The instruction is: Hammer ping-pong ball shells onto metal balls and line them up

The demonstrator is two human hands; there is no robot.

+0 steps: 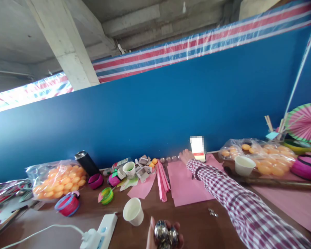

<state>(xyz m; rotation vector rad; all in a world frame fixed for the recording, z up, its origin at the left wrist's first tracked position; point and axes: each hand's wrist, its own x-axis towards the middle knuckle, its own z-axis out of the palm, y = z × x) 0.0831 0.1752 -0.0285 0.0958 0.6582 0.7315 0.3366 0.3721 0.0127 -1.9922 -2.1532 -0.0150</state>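
At the bottom middle, my left hand (152, 234) is turned palm up, its fingers curled around several shiny metal balls (161, 229). My right hand (186, 155), in a checked sleeve (223, 193), reaches to the far side of the table. Its bent fingertips are at the end of a short row of metal balls (168, 159) by the blue wall. A lit phone (198, 149) leans upright just right of that hand. Pink paper sheets (186, 188) lie under the right forearm. Next to them is a folded pink paper strip (162, 183).
White cups (133, 211) and a power strip (106, 228) stand near the front. Bags of orange balls (59, 183) lie left and right. A black thermos (86, 163) stands at the back left. A long stick (272, 183) and paper fan (305, 121) are right.
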